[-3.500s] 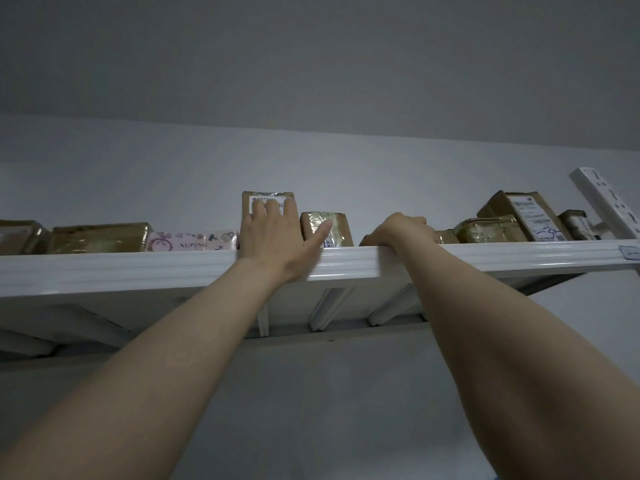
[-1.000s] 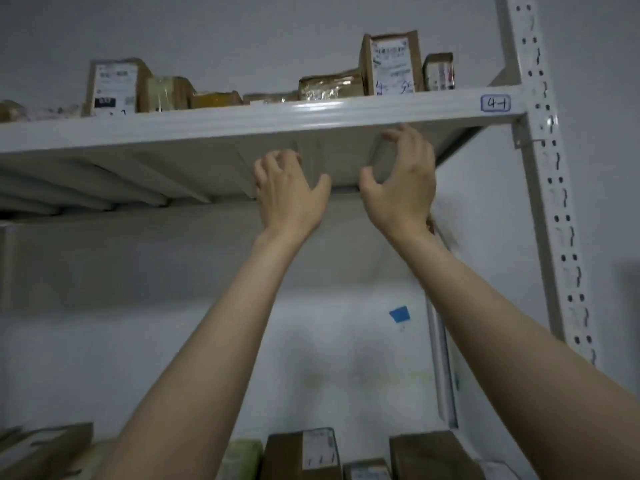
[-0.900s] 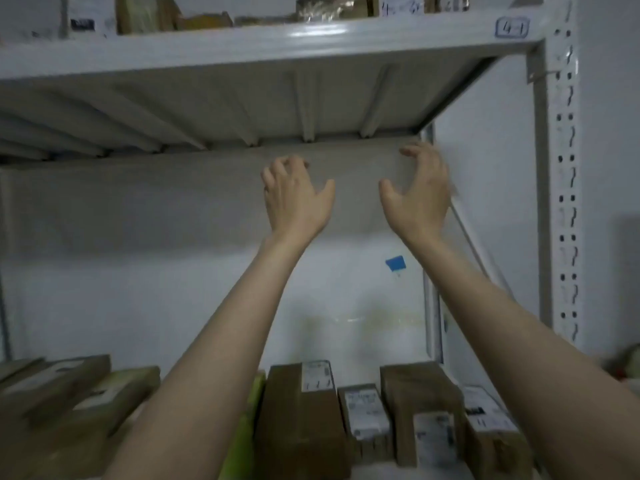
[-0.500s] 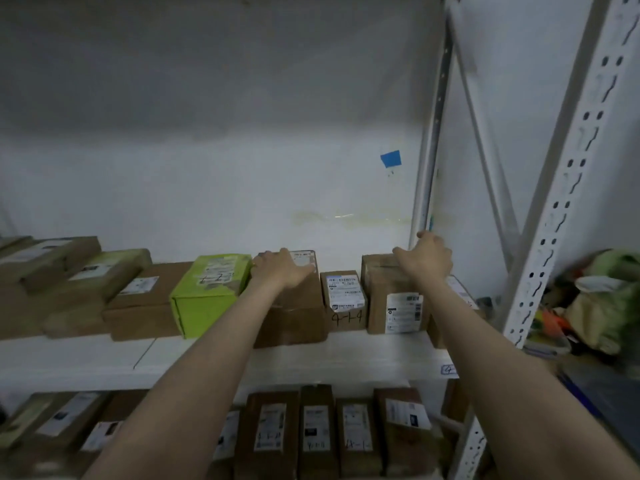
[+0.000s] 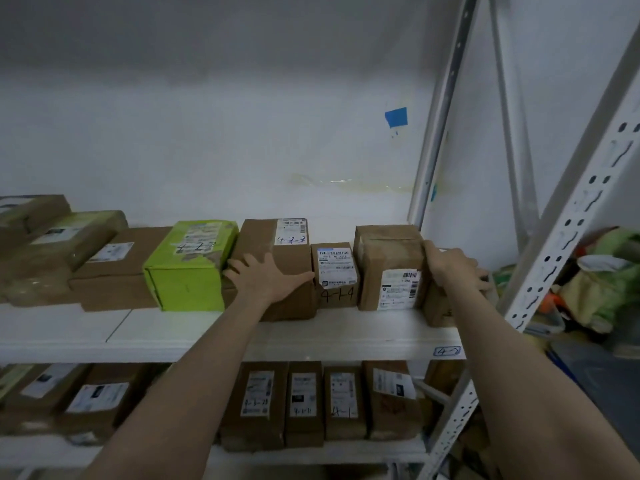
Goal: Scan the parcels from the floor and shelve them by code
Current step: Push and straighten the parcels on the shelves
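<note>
The left hand lies flat, fingers spread, on a brown box on the middle shelf, grasping nothing. At its 9 o'clock sits a green box. At 3 o'clock the right hand rests on the end box; whether it grasps the box, I cannot tell.

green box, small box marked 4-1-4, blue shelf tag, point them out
green box [image 5: 188, 271], head view, near its top front edge
small box marked 4-1-4 [image 5: 335, 275], head view, on its white label
blue shelf tag [image 5: 447, 351], head view, its middle
</note>
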The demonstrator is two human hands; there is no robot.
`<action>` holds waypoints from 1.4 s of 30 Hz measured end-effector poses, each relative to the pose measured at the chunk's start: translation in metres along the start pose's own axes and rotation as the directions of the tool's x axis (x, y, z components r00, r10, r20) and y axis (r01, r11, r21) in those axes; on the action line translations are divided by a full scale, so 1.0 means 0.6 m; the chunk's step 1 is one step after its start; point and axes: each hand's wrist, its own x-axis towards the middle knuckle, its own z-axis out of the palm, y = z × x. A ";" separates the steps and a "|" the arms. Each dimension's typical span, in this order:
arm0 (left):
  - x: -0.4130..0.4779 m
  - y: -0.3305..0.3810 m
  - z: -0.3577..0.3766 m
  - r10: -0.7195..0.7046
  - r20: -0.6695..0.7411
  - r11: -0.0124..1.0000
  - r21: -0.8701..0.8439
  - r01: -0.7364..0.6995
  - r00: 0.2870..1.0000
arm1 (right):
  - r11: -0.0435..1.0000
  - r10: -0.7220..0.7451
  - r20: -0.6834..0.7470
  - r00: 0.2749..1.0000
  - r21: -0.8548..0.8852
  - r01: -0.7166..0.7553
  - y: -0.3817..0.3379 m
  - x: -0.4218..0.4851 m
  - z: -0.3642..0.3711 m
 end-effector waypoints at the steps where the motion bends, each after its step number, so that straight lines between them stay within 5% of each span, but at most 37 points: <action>1: 0.003 0.001 0.001 0.007 -0.003 1.000 0.009 -0.007 1.000 | 1.000 -0.005 0.004 1.000 0.007 0.005 -0.002 0.003 0.000; 11: 0.009 0.003 -0.024 0.050 0.065 0.998 -0.029 -0.048 0.997 | 0.999 -0.036 -0.019 0.999 0.012 0.036 -0.019 0.011 0.008; 15: -0.001 -0.017 -0.034 0.136 -0.063 0.986 -0.094 -0.141 0.989 | 0.960 -0.278 -0.122 0.953 -0.075 0.270 -0.075 -0.058 0.061; 20: -0.009 -0.095 -0.069 0.214 -0.347 0.945 -0.163 -0.284 0.913 | 0.810 -0.583 -0.200 0.787 -0.072 0.582 -0.172 -0.206 0.170; 29: -0.031 -0.427 -0.138 0.085 -0.416 0.955 -0.226 -0.193 0.905 | 0.518 -0.807 -0.146 0.573 0.292 0.804 -0.349 -0.511 0.371; 34: -0.050 -0.658 -0.158 -0.039 -0.326 0.971 -0.234 -0.040 0.945 | 0.437 -0.871 -0.050 0.488 0.374 0.818 -0.430 -0.693 0.478; 42: -0.035 -0.888 -0.170 -0.169 -0.221 0.957 -0.268 0.107 0.960 | 0.446 -0.887 0.052 0.459 0.359 0.820 -0.564 -0.847 0.559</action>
